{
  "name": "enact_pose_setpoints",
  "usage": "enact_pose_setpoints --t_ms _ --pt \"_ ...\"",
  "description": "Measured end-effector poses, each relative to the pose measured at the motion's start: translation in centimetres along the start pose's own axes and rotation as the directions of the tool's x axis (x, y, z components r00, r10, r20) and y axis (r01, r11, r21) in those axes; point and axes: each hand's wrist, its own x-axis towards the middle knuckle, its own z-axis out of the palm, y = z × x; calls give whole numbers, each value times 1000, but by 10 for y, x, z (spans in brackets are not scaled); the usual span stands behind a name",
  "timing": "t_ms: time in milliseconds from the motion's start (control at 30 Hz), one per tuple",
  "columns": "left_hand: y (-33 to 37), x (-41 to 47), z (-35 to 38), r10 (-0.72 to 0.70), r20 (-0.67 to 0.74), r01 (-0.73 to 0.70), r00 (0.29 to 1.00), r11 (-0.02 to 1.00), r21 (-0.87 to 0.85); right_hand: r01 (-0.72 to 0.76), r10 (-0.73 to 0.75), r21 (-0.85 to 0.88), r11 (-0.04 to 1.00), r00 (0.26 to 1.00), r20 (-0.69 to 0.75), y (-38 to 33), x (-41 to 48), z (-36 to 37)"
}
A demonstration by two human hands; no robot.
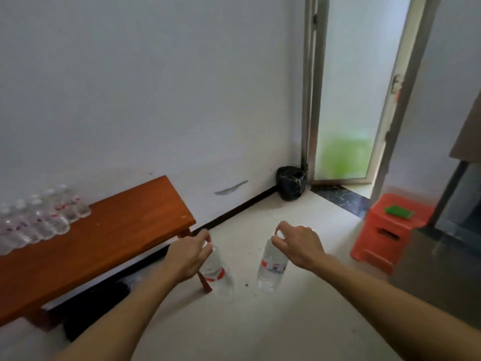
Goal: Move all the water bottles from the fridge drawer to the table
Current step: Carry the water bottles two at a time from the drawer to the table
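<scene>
Grip matters: left hand point(188, 252) pinches the neck of the left bottle point(218, 272), right hand point(299, 246) that of the right bottle point(272, 267), both hanging below the fingers; stand them gently on the table point(117, 230), leftward.

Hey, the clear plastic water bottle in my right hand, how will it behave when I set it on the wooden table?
The clear plastic water bottle seems filled, so probably heavy for its size and apt to swing, since the right hand pinches only its cap. Tall and narrow, it may tip if set down crooked on the reddish wooden table.
</scene>
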Motion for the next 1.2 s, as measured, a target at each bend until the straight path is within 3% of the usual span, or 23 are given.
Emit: enact_pose_setpoints --t_ms 167,333,600,967,1200 --pt "-108 -74 -21 -153 68 148 986 987 68 126 -131 46 991 984 124 -121 15 63" --pt "-187 -112 -38 -305 48 300 951 949 97 279 -281 38 960 940 193 -211 54 103" --pt "-315 -108 -58 -487 -5 486 873 871 64 506 -504 58 861 828 245 -330 163 175" --pt "-477 -56 -87 -652 -65 654 755 756 13 610 -595 57 790 742 309 -477 310 248" --pt "-603 -17 -88 -622 28 623 782 782 -18 580 -555 36 814 758 342 -557 380 322"
